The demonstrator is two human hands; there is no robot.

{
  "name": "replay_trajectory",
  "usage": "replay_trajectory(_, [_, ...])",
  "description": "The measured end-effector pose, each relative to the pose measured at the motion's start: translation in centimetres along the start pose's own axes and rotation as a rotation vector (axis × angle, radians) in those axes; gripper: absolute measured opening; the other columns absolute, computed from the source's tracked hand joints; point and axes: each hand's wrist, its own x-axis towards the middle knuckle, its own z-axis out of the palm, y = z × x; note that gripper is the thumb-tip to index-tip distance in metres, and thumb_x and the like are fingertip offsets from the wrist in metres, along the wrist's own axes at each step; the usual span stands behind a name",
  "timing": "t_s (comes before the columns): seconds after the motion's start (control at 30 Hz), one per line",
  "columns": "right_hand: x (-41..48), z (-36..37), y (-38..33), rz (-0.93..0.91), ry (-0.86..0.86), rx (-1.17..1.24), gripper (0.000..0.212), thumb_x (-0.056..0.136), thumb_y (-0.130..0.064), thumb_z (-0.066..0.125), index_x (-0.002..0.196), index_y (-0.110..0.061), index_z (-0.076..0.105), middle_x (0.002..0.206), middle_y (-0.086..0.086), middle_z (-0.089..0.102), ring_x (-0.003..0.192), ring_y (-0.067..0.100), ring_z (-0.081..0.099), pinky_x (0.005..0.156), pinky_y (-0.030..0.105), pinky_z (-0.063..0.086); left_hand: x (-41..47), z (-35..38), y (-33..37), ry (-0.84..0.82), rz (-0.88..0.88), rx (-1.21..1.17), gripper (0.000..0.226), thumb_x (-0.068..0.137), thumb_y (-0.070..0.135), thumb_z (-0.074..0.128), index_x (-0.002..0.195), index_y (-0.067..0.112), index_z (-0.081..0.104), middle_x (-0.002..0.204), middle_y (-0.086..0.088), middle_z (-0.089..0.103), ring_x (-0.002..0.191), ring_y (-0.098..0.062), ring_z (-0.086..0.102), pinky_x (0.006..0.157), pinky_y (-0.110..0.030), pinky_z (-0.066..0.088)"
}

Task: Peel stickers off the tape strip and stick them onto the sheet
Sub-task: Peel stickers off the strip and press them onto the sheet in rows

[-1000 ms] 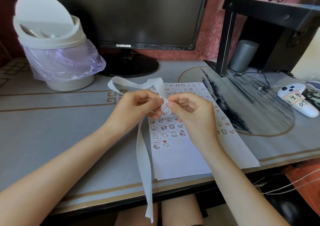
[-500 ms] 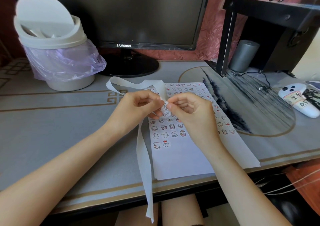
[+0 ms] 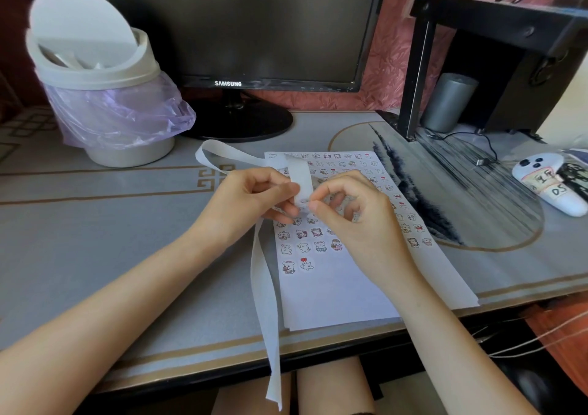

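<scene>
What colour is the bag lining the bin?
The bag is translucent pale purple, clearest in the head view.

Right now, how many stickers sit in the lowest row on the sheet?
2. One sticker near the left edge of the sheet, and a red-heart sticker just right of it. The right hand and its arm may hide others.

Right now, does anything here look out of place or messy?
Nothing looks damaged. The strip, held by the left hand and right hand, trails its long tail over the desk's front edge, and the sheet lies askew to that edge.
</scene>
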Motion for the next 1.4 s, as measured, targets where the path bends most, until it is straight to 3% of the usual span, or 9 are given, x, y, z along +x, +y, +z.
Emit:
replay_trajectory(0.13, [-0.5, -1.1, -0.7, 0.124, -0.037, 0.161, 0.011, 0.08, -0.008, 0.071, 0.078, -0.018, 0.068, 0.081, 0.0, 0.067, 0.073, 0.013, 0.058, 0.057, 0.017, 0.045, 0.0, 0.0, 0.0, 0.019, -0.004, 0.03, 0.013, 0.089, 0.008, 0.061, 0.078, 0.002, 0.066, 0.063, -0.002, 0.069, 0.061, -0.013, 0.067, 0.062, -0.022, 0.057])
replay_trajectory(0.23, [-0.9, -2.0, -0.7, 0.269, -0.142, 0.217, 0.005, 0.078, -0.007, 0.072, 0.077, -0.011, 0.069, 0.073, 0.001, 0.066, 0.066, 0.008, 0.057, 0.061, 0.017, 0.047, 0.0, 0.1, 0.0, 0.027, -0.014, 0.034, 0.014, 0.089, 0.007, 0.061, 0.076, 0.003, 0.065, 0.062, -0.002, 0.069, 0.06, -0.012, 0.067, 0.062, -0.021, 0.057])
replay_trajectory(0.43, [-1.6, -2.2, -0.1, 0.438, -0.291, 0.166, 0.007, 0.078, -0.009, 0.074, 0.075, -0.01, 0.068, 0.068, 0.001, 0.067, 0.058, 0.003, 0.056, 0.052, 0.008, 0.041, 0.0, 0.2, 0.0, 0.035, -0.025, 0.064, 0.016, 0.089, 0.009, 0.061, 0.074, 0.007, 0.065, 0.062, -0.001, 0.07, 0.061, -0.011, 0.067, 0.062, -0.019, 0.056])
replay_trajectory(0.77, [-1.6, -2.1, 0.2, 0.438, -0.329, 0.108, 0.011, 0.075, -0.005, 0.076, 0.071, -0.013, 0.069, 0.067, -0.002, 0.069, 0.063, 0.005, 0.06, 0.064, 0.012, 0.048, 0.1, 0.1, -0.1, 0.042, -0.034, 0.075, 0.014, 0.089, 0.011, 0.061, 0.078, 0.004, 0.067, 0.066, -0.005, 0.071, 0.062, -0.013, 0.068, 0.064, -0.021, 0.057])
replay_trajectory(0.97, [-1.6, -1.9, 0.3, 0.426, -0.325, 0.064, 0.008, 0.075, -0.007, 0.076, 0.074, -0.011, 0.069, 0.074, 0.005, 0.07, 0.067, 0.01, 0.059, 0.07, 0.021, 0.049, 0.2, 0.1, -0.2, 0.041, -0.029, 0.077, 0.014, 0.089, 0.011, 0.061, 0.081, 0.001, 0.067, 0.067, -0.006, 0.071, 0.063, -0.014, 0.068, 0.065, -0.022, 0.057])
replay_trajectory(1.17, [-1.7, -1.9, 0.5, 0.415, -0.319, 0.057, 0.007, 0.075, -0.007, 0.076, 0.076, -0.01, 0.069, 0.077, 0.009, 0.071, 0.067, 0.01, 0.058, 0.069, 0.021, 0.049, 0.1, 0.1, -0.2, 0.043, -0.021, 0.066, 0.017, 0.089, 0.01, 0.061, 0.085, -0.006, 0.066, 0.07, -0.01, 0.071, 0.062, -0.015, 0.068, 0.065, -0.023, 0.058])
replay_trajectory(1.4, [-1.7, -1.7, 0.9, 0.402, -0.314, 0.044, 0.01, 0.075, -0.007, 0.076, 0.072, -0.013, 0.068, 0.07, 0.001, 0.068, 0.063, 0.007, 0.056, 0.064, 0.018, 0.048, 0.1, 0.2, -0.1, 0.038, -0.015, 0.063, 0.014, 0.089, 0.008, 0.06, 0.078, 0.002, 0.065, 0.061, -0.001, 0.069, 0.06, -0.012, 0.067, 0.064, -0.022, 0.057])
